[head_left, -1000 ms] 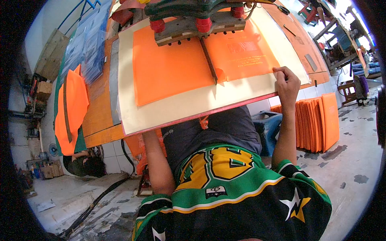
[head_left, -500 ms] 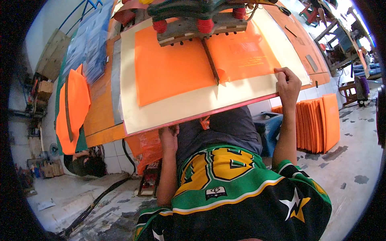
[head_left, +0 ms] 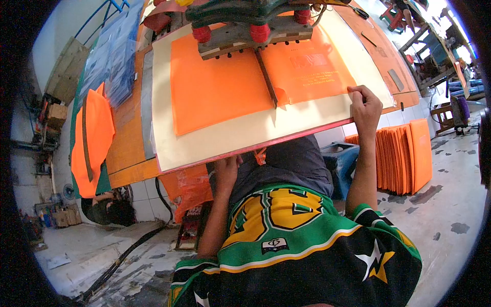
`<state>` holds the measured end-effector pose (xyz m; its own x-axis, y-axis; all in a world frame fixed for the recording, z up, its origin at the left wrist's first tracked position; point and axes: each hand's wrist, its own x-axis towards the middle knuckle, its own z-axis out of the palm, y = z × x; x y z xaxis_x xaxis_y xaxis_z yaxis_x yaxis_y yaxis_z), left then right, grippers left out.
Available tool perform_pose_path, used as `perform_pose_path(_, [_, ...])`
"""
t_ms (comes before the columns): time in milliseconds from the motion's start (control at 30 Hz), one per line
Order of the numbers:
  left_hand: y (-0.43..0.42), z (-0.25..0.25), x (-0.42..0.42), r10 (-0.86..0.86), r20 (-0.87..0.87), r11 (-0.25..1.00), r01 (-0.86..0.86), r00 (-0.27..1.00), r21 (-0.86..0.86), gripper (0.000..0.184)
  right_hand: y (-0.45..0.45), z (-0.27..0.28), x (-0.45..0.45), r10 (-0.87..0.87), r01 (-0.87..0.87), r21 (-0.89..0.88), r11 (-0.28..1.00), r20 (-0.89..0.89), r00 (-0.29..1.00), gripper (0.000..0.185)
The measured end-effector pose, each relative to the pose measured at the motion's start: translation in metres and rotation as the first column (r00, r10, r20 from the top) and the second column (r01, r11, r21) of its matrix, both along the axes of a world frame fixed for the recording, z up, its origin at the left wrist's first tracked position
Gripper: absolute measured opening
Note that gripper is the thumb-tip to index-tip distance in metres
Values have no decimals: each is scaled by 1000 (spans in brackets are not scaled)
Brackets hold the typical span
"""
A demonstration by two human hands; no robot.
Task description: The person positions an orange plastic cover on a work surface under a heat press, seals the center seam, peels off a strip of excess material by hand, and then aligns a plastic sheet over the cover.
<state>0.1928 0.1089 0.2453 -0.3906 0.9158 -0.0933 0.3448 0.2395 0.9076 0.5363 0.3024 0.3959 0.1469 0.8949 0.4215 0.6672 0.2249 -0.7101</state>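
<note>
An orange plastic cover (head_left: 220,87) lies spread on a cream board (head_left: 204,148) with a reddish front edge. Its right part bears faint printed text, and a dark strip (head_left: 267,79) runs across its middle. My right hand (head_left: 366,105) is closed, its fingertips pinching the cover's near right corner. Below the board's front edge, close to my lap, is my left hand (head_left: 226,171); the board hides most of its fingers. Over the cover's far part hangs a press head (head_left: 255,41) with red knobs.
Orange folded covers (head_left: 401,158) stand stacked at the right by a blue stool (head_left: 340,166). A loose orange piece (head_left: 94,138) and clear plastic sheets (head_left: 112,56) lie at the left. Scissors (head_left: 360,13) rest at the back right. Another person (head_left: 110,210) is low at the left.
My left hand has moved to the right under the board's front edge. My right hand stays at the cover's corner; the cover and board look nearly unmoved.
</note>
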Motion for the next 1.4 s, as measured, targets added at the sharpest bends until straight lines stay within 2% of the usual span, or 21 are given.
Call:
perform_pose_path(167, [1,-18,-2,7,78,999,-9,997,33,29,1,-1,1,0,0,3,1000,1,1000,21])
perform_pose_path(300, [3,-11,0,19,79,999,-23,997,46,35,0,0,0,-6,7,-27,1000,6,1000,21])
perform_pose_path(600, [1,-14,-2,-18,43,1000,17,999,24,36,-1,2,-1,-9,10,-17,1000,13,1000,22])
perform_pose_path(800, [-1,-10,0,-47,-68,999,47,997,-3,30,-1,2,-1,-12,11,-34,999,-13,1000,22])
perform_pose_path(867, [-2,-11,4,-46,-84,992,55,995,109,24,-1,2,-2,-14,13,-39,999,-21,1000,22])
perform_pose_path(1000, [-7,4,8,-123,-171,986,140,978,89,24,1,0,0,-12,12,-19,1000,-8,1000,22])
perform_pose_path(1067, [-8,13,13,-145,-126,989,145,981,-9,27,0,1,0,-15,15,-21,1000,-1,1000,22])
perform_pose_path(1267, [-14,24,18,-184,-22,979,181,983,-89,31,0,0,1,-13,13,-35,999,-7,1000,23])
perform_pose_path(1400, [-20,71,26,-280,-1,959,280,960,-38,29,1,5,1,7,-7,-34,999,-15,1000,23])
